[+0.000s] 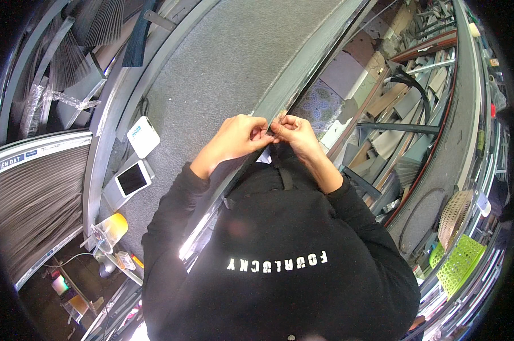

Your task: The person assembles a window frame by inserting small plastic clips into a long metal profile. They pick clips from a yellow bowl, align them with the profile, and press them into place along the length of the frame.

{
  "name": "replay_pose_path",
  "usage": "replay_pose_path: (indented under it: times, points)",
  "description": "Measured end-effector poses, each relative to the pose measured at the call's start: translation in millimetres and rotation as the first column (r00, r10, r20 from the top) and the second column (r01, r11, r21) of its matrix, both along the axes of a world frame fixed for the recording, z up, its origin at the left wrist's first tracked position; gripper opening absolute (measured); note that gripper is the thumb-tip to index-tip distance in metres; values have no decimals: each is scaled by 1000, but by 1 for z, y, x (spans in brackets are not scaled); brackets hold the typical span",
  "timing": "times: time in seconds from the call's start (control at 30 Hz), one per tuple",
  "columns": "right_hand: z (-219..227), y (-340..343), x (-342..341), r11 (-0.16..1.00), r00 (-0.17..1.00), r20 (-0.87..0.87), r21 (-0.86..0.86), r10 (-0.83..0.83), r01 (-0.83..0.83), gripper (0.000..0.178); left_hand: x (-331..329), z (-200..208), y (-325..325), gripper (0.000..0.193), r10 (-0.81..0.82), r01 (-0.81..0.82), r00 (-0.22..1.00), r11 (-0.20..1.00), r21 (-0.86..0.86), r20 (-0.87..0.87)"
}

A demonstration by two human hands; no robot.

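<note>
My left hand (239, 138) and my right hand (300, 135) meet in front of my body, at the near edge of a grey carpet-topped workbench (206, 68). The fingers of both are closed in a pinch, the fingertips almost touching. A small piece (281, 116), partly clear or brownish, sticks up by the right fingertips; its kind is too small to tell. Whatever sits between the left fingers is hidden. Beneath the hands runs a long grey metal strip (285, 85) along the bench edge.
On the bench's left are a white box (145, 137), a device with a dark screen (133, 178) and a cup with orange drink (116, 226). A framed pleated screen (38, 193) stands far left. To the right are metal offcuts (390, 136) and a green basket (460, 262).
</note>
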State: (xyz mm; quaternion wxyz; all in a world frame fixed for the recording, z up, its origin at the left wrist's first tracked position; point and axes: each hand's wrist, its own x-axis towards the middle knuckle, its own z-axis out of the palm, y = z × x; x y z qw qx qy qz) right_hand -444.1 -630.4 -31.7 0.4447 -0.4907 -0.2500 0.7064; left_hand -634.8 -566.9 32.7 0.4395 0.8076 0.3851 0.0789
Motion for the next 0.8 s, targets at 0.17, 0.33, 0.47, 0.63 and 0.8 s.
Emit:
replay_pose_path:
  times: [0.17, 0.33, 0.47, 0.63, 0.8]
  points:
    - [1, -8, -34, 970, 977, 3, 124, -212, 210, 13, 4, -4, -16, 26, 98, -102, 990, 994, 33, 100]
    - [7, 2, -36, 994, 992, 62, 16, -107, 106, 22, -1, -3, -25, 22, 236, -236, 972, 965, 112, 19]
    - [11, -6, 21, 945, 805, 510, -53, 304, -324, 28, -9, -9, -32, 24, 489, -468, 872, 848, 250, -23]
    - [8, -23, 63, 936, 634, 714, -87, 298, -342, 23, -26, -28, -27, 21, 646, -648, 762, 756, -92, -45]
    - [25, -8, 53, 899, 279, 956, 46, 87, -436, 18, -22, -42, -32, 16, 633, -631, 772, 752, 191, 54]
